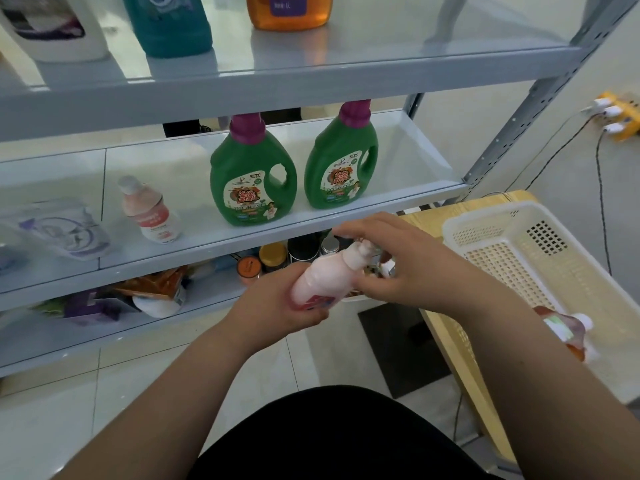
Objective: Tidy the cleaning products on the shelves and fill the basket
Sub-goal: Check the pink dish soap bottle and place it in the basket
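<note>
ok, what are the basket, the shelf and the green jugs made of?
Basket: plastic, off-white and matte; moulded grid of holes in the walls.
Shelf: probably painted sheet metal, glossy pale grey; folded front lip, reflections on top.
Green jugs: opaque plastic, slight sheen; moulded-in handles, purple caps.

We held a pink bottle (322,282) in our left grip (277,303), our right grip (398,268) at its top, near the basket (491,216).
</note>
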The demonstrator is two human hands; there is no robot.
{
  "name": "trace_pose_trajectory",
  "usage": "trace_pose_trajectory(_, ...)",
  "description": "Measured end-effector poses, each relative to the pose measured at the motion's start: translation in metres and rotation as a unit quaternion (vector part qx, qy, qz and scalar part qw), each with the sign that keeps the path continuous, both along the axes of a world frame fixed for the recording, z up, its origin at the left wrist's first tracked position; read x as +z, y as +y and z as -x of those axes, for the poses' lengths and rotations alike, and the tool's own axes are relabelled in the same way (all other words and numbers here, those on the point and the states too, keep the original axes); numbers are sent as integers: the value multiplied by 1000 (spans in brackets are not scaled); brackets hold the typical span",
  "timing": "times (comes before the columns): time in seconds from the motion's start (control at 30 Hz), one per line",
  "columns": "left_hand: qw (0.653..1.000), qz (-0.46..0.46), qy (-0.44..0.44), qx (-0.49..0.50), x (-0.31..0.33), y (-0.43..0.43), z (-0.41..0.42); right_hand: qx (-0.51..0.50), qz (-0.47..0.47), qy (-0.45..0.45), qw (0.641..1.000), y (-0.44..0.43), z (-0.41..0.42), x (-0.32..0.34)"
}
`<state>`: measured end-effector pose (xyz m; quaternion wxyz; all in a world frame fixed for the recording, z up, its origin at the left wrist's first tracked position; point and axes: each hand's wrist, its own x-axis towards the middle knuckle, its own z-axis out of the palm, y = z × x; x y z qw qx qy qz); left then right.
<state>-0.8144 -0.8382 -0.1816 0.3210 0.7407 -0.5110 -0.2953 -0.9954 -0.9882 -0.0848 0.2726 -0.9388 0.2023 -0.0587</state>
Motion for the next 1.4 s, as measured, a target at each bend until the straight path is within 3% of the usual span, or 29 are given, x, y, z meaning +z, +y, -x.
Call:
trace_pose_trajectory(0.1,1000,-2,-10,4,0,-7,5,-41,22,25,999,-10,2,-3)
trace_pose_trajectory(0.23,1000,-3,-8,15,0,-16,11,2,-11,-20,1000,-22,12,-5)
trace_pose_trajectory(0.4,999,-18,-26,18,1,-24,20,-36,20,10,999,-34,15,-5)
trace_pose_trajectory(0.53,999,-22,-24,20,1,-28,25,21,1,-35,999,-40,21,-5)
trace_pose_trajectory(0.7,999,-27,-31,23,0,-30,29,-23,13,8,1000,-43,21,-9)
trace_pose_trajectory(0.87,998,-21,-59,30,7,-30,27,-26,-39,-85,995,-43,30,-6)
trace_pose_trajectory(1.1,999,6,-19,44,10,-21,24,-58,-185,-145,970,-43,33,-4)
trace_pose_trajectory(1.4,999,-3,-8,32,11,-14,19,-49,-178,-132,974,-32,31,-1)
